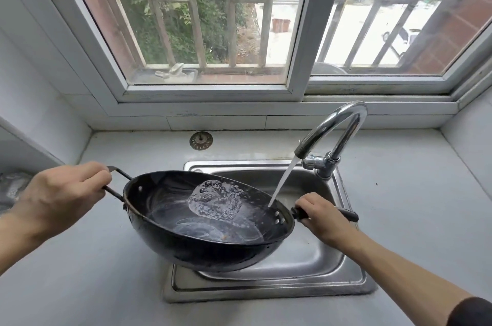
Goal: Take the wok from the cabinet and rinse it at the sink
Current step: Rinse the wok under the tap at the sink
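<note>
Wok (207,219): held tilted over the sink (346,280), out of the cabinet.
Left hand (61,198): fingers wrapped round the loop handle.
Right hand (319,216): gripping the long handle.
Tap (332,134): running onto the inner wall; water pools inside.
Rinse under way; emptying remains.
Strainer (201,140): on the counter behind.

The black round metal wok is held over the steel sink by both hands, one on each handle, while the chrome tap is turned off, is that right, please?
Not quite: the chrome tap is running. The head view shows a stream of water falling from its spout into the black round metal wok, where it pools. The rest stands: the left hand grips the loop handle and the right hand the long handle, over the steel sink.
</note>
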Demonstrator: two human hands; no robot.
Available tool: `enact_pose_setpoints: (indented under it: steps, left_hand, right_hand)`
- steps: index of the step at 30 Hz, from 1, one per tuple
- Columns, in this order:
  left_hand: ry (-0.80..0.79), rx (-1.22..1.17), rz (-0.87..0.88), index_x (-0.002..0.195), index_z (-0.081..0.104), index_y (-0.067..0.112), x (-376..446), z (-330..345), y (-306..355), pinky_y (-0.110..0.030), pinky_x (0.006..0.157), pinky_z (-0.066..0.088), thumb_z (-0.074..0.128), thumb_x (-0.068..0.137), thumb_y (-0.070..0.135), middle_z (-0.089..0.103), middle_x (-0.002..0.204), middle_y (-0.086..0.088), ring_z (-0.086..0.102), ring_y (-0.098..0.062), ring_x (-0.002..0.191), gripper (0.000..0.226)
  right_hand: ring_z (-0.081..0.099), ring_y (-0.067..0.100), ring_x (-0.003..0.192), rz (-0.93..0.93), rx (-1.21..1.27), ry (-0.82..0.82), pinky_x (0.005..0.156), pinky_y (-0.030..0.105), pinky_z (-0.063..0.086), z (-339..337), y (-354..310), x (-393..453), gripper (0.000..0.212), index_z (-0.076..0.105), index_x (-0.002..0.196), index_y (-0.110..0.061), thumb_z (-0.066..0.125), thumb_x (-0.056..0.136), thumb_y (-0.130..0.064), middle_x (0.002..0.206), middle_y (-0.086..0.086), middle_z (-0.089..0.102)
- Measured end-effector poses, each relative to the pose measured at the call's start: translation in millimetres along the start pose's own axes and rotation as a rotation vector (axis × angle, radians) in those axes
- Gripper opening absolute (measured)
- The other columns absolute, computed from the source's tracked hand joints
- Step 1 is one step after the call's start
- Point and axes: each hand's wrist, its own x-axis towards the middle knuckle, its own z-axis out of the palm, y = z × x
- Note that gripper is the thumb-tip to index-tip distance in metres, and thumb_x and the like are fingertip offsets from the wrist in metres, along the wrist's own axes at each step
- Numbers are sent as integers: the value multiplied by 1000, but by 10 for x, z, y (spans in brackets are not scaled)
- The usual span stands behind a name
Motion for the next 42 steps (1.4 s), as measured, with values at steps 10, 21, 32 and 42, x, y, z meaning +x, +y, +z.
enact_pose_setpoints:
  steps: [10, 21, 32, 42]
  left_hand:
    - [-23, -51, 6, 69, 56, 10, 220, 157, 399, -40, 44, 47, 45, 83, 9, 65, 76, -5, 57, -31, 52, 18]
    - [-28, -95, 65, 64, 53, 8, 562, 371, 955, -32, 39, 34, 34, 82, 6, 58, 68, -6, 45, -30, 44, 26]
    - [-72, -198, 82, 68, 53, 13, 803, 734, 1468, -29, 41, 30, 44, 75, 6, 52, 67, -4, 45, -27, 46, 14]
    - [-60, -229, 96, 68, 56, 13, 1027, 1093, 1722, -29, 44, 34, 59, 65, -3, 56, 71, -4, 50, -26, 56, 16]
  right_hand:
    - [54, 19, 80, 41, -33, -35, 68, 32, 50, -305, 272, -376, 23, 60, 87, -14, 75, 72, -8, 88, -1, 59]
    - [53, 18, 80, 113, -106, -46, 66, 31, 49, -770, 527, -957, 21, 59, 88, -16, 75, 75, -9, 87, -4, 57]
    - [56, 20, 73, 142, -276, -23, 60, 33, 51, -1304, 707, -1403, 35, 61, 86, -17, 83, 62, -4, 83, -5, 58]
    - [50, 18, 70, 168, -343, -12, 59, 28, 45, -1556, 752, -1619, 37, 56, 81, -23, 81, 62, -3, 80, -9, 53]
